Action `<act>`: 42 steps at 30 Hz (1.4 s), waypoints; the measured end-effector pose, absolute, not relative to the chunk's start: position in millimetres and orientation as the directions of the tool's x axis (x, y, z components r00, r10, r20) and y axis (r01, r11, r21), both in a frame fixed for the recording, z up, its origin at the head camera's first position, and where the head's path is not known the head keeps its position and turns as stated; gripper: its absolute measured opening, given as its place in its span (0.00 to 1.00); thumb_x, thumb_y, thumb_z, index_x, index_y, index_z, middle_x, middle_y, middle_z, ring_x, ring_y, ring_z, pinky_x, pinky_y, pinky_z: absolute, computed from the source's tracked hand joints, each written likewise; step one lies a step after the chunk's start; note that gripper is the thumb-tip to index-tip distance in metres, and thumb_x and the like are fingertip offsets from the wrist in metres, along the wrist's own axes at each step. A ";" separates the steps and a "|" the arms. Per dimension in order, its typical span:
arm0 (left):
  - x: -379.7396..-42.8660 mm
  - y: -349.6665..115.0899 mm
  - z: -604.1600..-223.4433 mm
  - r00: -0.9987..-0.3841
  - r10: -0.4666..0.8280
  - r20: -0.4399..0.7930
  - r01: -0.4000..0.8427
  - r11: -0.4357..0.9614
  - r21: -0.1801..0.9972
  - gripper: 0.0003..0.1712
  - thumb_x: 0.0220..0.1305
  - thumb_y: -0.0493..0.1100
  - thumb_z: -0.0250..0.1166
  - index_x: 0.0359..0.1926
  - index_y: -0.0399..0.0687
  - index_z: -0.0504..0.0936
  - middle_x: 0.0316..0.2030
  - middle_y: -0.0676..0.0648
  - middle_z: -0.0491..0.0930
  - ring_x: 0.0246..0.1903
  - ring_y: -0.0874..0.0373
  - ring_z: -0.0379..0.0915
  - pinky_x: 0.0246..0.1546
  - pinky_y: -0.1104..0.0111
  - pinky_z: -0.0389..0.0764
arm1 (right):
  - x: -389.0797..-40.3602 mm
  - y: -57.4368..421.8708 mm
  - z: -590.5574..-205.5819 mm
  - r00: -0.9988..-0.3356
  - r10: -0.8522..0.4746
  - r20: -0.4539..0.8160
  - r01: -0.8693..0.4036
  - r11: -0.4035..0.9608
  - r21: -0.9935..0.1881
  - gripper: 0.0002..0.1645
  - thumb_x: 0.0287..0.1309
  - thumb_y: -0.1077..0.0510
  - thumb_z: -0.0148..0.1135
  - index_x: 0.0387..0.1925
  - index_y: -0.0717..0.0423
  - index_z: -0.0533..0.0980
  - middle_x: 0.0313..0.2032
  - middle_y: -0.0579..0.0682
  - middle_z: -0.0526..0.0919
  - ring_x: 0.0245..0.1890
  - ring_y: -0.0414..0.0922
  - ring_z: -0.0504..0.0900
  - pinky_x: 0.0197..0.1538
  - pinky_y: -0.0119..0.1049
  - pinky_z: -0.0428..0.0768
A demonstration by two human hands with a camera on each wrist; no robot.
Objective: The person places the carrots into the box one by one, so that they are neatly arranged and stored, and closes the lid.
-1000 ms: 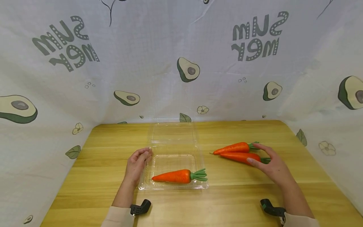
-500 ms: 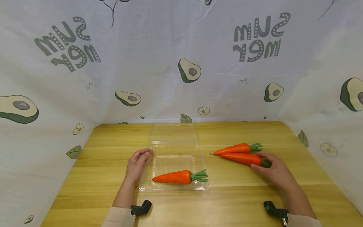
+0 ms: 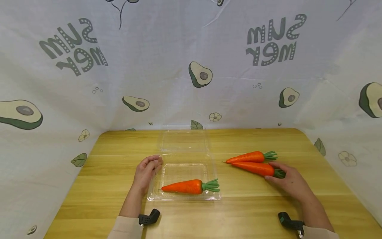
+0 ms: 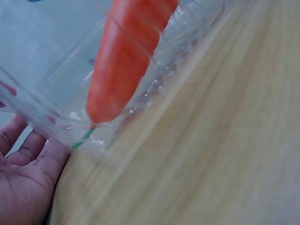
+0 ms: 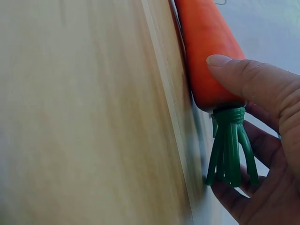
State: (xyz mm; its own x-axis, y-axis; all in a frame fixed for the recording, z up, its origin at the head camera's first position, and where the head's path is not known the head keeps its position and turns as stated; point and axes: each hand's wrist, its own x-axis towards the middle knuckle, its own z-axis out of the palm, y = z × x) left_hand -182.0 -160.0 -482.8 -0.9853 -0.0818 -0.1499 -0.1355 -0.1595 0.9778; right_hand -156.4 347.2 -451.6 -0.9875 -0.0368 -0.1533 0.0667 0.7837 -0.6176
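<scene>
A clear plastic clamshell container (image 3: 183,157) lies with its lid folded back, and one carrot (image 3: 182,187) with green stems rests along its near side. My left hand (image 3: 145,174) pinches the container's left wall; the left wrist view shows its fingers beside the clear plastic (image 4: 42,105). To the right, two more carrots lie close together on the table. My right hand (image 3: 290,181) grips the nearer carrot (image 3: 253,167) at its thick end. In the right wrist view the thumb presses on the orange body (image 5: 204,42), with fingers behind the green stems (image 5: 229,145).
The farther carrot (image 3: 246,157) lies alongside the gripped one, their tips meeting. A wood-grain table (image 3: 232,215) carries everything. White cloth (image 3: 167,49) printed with avocados hangs behind and on both sides. Each wrist wears a black camera mount (image 3: 149,217).
My right hand has moved slightly nearer, off the farther carrot's stems, and its thumb and fingers have closed on the nearer carrot. My left hand stays at the container.
</scene>
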 end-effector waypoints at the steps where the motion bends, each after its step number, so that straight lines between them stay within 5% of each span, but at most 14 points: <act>1: -182.0 -160.4 -482.4 -0.985 -0.078 -0.152 -0.138 -0.157 0.978 0.20 0.76 0.37 0.53 0.63 0.30 0.73 0.65 0.31 0.75 0.66 0.45 0.74 0.60 0.72 0.81 | -156.2 346.7 -451.2 -0.987 -0.038 -0.155 0.067 0.785 -0.616 0.51 0.62 0.36 0.68 0.75 0.59 0.63 0.72 0.77 0.60 0.69 0.78 0.58 0.62 0.78 0.63; 15: -186.0 -161.6 -481.2 -0.987 -0.051 -0.151 -0.140 -0.182 0.973 0.22 0.78 0.42 0.55 0.64 0.31 0.71 0.66 0.31 0.74 0.67 0.43 0.73 0.64 0.68 0.79 | -151.1 339.6 -448.7 -0.983 0.001 -0.186 0.112 0.800 -0.589 0.51 0.61 0.31 0.65 0.75 0.55 0.63 0.72 0.77 0.59 0.68 0.78 0.59 0.61 0.78 0.63; 31: -189.3 -157.5 -482.2 -0.984 -0.108 -0.143 -0.111 -0.254 0.961 0.18 0.76 0.42 0.59 0.58 0.32 0.75 0.56 0.37 0.82 0.51 0.58 0.84 0.58 0.68 0.84 | -145.8 300.8 -414.5 -0.998 -0.022 -0.061 0.019 0.806 -0.591 0.47 0.60 0.33 0.68 0.72 0.56 0.69 0.69 0.73 0.67 0.63 0.72 0.69 0.58 0.74 0.71; 36: -188.6 -156.8 -482.8 -0.986 -0.110 -0.127 -0.096 -0.252 0.963 0.19 0.76 0.42 0.59 0.58 0.30 0.75 0.51 0.41 0.85 0.50 0.58 0.85 0.57 0.69 0.85 | -148.5 287.0 -407.2 -0.999 -0.045 -0.010 -0.030 0.801 -0.597 0.44 0.60 0.36 0.70 0.70 0.55 0.72 0.65 0.71 0.73 0.56 0.66 0.75 0.51 0.59 0.78; 42: -187.9 -156.9 -483.9 -0.985 -0.116 -0.127 -0.096 -0.239 0.966 0.20 0.77 0.42 0.59 0.59 0.29 0.75 0.52 0.41 0.85 0.50 0.58 0.85 0.56 0.69 0.85 | -152.7 270.1 -404.1 -0.994 -0.083 0.067 -0.107 0.777 -0.620 0.38 0.57 0.39 0.74 0.64 0.53 0.78 0.59 0.65 0.80 0.50 0.57 0.76 0.45 0.40 0.73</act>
